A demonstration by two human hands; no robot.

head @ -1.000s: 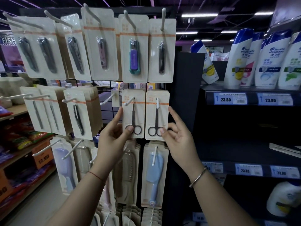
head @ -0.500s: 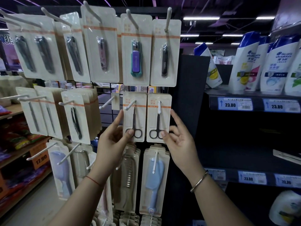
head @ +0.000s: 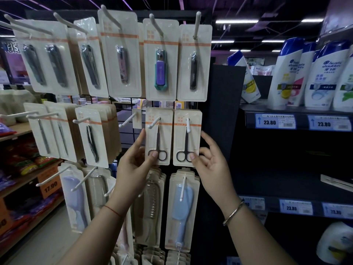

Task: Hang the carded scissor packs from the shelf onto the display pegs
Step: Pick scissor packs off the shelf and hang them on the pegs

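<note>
Two carded scissor packs hang side by side on white pegs in the middle row of the rack. My left hand (head: 135, 159) pinches the lower left edge of the left scissor pack (head: 159, 136), thumb on its front over the scissor handles. My right hand (head: 210, 161) grips the lower right edge of the right scissor pack (head: 187, 138), thumb on its front. Each pack's hole sits over its peg: left peg (head: 153, 123), right peg (head: 188, 125). An empty peg (head: 127, 121) juts out just left of them.
Nail clipper cards (head: 161, 60) hang in the row above, tweezers cards (head: 91, 138) to the left, brush packs (head: 181, 209) below. A dark shelf unit (head: 298, 121) with shampoo bottles (head: 290, 73) and price tags stands to the right. Another carded pack (head: 336, 182) lies on the lower right shelf.
Both hands stay on the two hanging packs. The view has shifted slightly, with the rack a little lower and to the right in the frame; the packs have not visibly moved on their pegs.
</note>
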